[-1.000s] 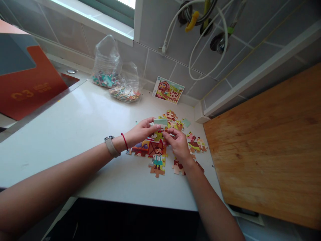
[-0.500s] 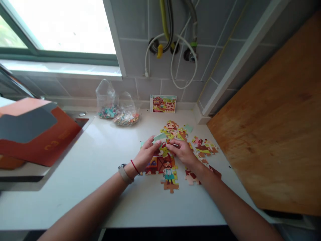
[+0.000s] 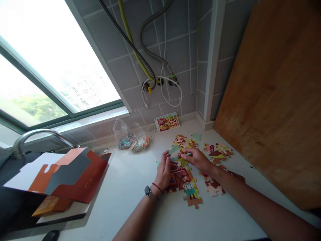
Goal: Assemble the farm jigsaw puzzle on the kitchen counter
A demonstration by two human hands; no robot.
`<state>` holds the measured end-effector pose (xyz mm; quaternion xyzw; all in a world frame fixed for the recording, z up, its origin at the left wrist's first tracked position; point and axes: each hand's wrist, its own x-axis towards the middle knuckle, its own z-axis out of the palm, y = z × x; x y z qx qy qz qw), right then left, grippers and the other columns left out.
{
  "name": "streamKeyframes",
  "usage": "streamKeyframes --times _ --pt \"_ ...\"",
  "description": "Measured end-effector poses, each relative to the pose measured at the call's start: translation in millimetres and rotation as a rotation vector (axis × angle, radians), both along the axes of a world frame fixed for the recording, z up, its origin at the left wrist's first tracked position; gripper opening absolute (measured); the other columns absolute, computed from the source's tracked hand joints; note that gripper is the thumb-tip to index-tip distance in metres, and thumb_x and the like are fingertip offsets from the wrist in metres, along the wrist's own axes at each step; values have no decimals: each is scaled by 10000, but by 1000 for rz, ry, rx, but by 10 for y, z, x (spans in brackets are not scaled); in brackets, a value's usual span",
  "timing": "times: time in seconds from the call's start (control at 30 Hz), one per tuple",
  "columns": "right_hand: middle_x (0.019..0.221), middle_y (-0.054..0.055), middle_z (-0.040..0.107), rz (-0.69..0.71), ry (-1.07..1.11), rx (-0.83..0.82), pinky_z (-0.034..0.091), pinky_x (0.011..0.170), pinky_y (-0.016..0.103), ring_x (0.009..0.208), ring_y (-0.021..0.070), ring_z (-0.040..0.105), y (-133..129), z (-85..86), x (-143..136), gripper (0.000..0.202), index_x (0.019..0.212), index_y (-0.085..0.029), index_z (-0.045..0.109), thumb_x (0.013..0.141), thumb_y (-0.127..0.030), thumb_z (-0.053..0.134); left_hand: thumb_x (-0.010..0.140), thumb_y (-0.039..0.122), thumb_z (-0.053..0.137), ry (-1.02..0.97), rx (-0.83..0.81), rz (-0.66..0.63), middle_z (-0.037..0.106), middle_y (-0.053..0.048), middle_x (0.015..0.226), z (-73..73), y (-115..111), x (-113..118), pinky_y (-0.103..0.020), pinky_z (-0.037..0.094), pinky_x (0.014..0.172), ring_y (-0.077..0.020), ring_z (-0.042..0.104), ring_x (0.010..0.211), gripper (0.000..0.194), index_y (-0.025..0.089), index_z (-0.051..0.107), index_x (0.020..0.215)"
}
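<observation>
Our left hand and right hand pinch a pale-green, flat cardboard puzzle section between them, above the white, smooth worktop.

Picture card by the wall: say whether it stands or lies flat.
Standing: the card leans against the wall, its farm picture facing the hands.

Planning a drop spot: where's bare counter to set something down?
Widest: countertop between the orange-and-gray box and left forearm, in front of the plastic bags. Also bare: between that and the right forearm, nearer the person than the farmer puzzle section. Crowded: around the left hand and right hand, among jigsaw pieces.
</observation>
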<state>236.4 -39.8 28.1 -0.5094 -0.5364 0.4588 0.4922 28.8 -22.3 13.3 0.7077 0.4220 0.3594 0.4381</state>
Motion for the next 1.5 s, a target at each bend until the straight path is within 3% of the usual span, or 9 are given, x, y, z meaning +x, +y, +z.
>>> streamKeyframes --times 0.1,0.23,0.43,0.6,0.77,0.97,1.2,1.37,1.5 --pt "821 54 742 -64 -1 1 523 690 328 749 216 645 -57 84 99 469 847 -170 757 771 -633 774 1095 498 348 155 136 2 600 -135 1519 -63 53 -40 -561 351 1257 -307 475 1503 461 239 536 1426" --pt "788 52 727 -208 27 -42 530 703 357 735 229 645 -483 224 131 446 835 -190 760 759 -628 790 956 456 649 373 210 -96 445 -101 1676 -17 46 -33 -682 43 1309 -398 145 1641 496 266 633 1413" --pt "874 85 773 -278 332 -173 587 822 411 831 274 713 -1491 216 -304 423 850 -217 783 791 -636 801 1001 565 574 833 341 -224 284 -89 1750 88 -16 22 -721 138 1285 -407 206 1626 641 299 500 1580" --pt "1056 121 790 -307 437 -166 558 999 472 1034 312 732 -1765 141 -497 509 986 -213 803 798 -685 798 1042 560 504 890 375 -225 264 -99 1756 85 -28 17 -721 175 1269 -396 204 1629 627 292 457 1606" --pt "1192 160 744 -377 220 -74 489 1097 506 1261 357 625 -1688 60 -357 585 835 -188 801 713 -760 826 1055 547 483 914 383 -222 248 -110 1758 85 -50 -151 -712 182 1269 -401 184 1632 627 264 450 1614" --pt "1018 116 767 -366 199 -83 549 971 464 989 287 700 -1474 -38 -277 596 860 -174 788 707 -749 822 1064 521 473 932 385 -216 253 -94 1758 78 -66 -508 -684 169 1286 -390 173 1636 618 267 435 1626" --pt "887 76 760 -442 -139 38 540 860 376 920 253 692 -802 -49 -185 440 670 -208 696 766 -634 744 1058 520 491 947 372 -202 237 -97 1765 -3 -127 -822 -689 193 1273 -395 147 1640 623 296 416 1635" --pt "605 6 661 -446 -287 -63 412 624 287 628 173 573 -456 -113 -55 283 587 -200 659 731 -415 774 1058 544 488 832 349 -175 208 -118 1774 72 -88 -750 -704 194 1269 -420 113 1640 600 267 470 1590" --pt "565 -9 619 -477 -397 -140 315 586 283 602 151 507 -382 -177 -14 222 564 -197 645 715 -320 750 1046 432 532 710 472 -301 439 -125 1673 173 79 -471 -659 264 1271 -405 223 1622 455 240 603 1452"
